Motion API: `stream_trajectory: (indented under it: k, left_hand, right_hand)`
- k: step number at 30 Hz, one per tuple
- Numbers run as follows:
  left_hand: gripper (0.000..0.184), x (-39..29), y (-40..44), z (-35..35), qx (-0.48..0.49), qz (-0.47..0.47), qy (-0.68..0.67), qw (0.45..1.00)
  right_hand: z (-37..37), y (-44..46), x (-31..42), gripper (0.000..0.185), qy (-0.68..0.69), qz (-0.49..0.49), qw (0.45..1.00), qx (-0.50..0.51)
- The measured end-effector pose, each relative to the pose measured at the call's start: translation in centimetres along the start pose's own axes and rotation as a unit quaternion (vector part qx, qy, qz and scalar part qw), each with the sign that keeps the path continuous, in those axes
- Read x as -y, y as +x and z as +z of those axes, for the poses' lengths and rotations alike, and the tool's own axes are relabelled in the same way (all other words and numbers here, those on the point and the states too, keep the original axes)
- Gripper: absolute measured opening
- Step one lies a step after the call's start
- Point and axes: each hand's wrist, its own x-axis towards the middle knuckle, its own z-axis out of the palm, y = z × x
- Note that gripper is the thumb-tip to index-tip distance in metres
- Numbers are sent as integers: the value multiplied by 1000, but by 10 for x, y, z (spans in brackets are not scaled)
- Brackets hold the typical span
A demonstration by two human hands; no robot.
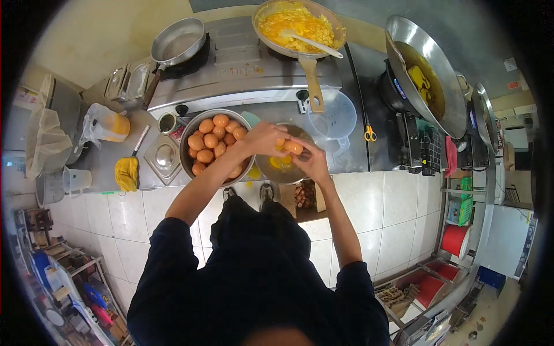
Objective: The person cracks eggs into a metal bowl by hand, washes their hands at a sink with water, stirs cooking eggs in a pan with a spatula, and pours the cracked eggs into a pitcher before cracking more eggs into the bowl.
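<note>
My left hand (264, 139) and my right hand (312, 163) meet above a metal bowl (266, 170) that has yellow yolk in it. Both hands' fingers are closed on egg pieces: a brown shell (294, 147) shows at my right fingers, and another bit of orange-brown (280, 142) lies under my left fingers. To the left, beneath my left forearm, stands a steel bowl (184, 151) full of whole brown eggs (211, 140).
A pan of yellow egg mix (297, 26) with a white spatula sits on the stove behind. Around are a clear jug (337, 115), orange scissors (370, 134), a wok (444, 75), a yellow cloth (126, 173) and a floor box of shells (305, 195).
</note>
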Motion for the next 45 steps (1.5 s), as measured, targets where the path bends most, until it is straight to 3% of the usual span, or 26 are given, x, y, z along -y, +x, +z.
stream_trajectory:
  k: [2, 14, 21, 27, 30, 32, 33, 35, 38, 41, 45]
  left_hand:
    - [42, 5, -1, 5, 11, 1, 50, 999]
    - [47, 0, -3, -4, 4, -16, 81, 997]
    - [45, 8, -3, 1, 9, 13, 89, 996]
    - [41, -1, -2, -4, 65, -28, 104, 992]
    - [34, -5, 0, -17, 89, -64, 61, 992]
    - [34, -5, 0, -31, 157, -158, -69, 973]
    - [34, 5, -1, -27, 157, -159, -69, 972]
    - [45, 28, -3, -11, 85, -142, -198, 966]
    - [45, 28, -5, -11, 80, -211, -313, 923]
    - [47, 8, -7, -30, 78, -245, -344, 903]
    - [47, 12, -14, -17, 30, -239, -375, 895]
  right_hand:
    - [3, 1, -6, 47, -52, -58, 997, -16]
    - [2, 3, -9, 54, -119, -147, 982, -23]
    - [-2, -5, -13, 57, -220, -160, 962, 0]
    - [3, -9, -11, 62, -257, -166, 952, -13]
    - [3, -10, -6, 61, -226, -141, 964, -16]
    - [3, -11, 6, 50, 31, 17, 999, -28]
    - [2, -11, 3, 50, 32, 17, 999, -27]
    - [0, -12, -5, 35, 132, 35, 988, -71]
    - [0, -15, 3, 31, 60, -1, 992, -107]
    - [4, -14, 21, 31, -1, -13, 989, -146]
    - [7, -13, 44, 32, 13, 4, 986, -163]
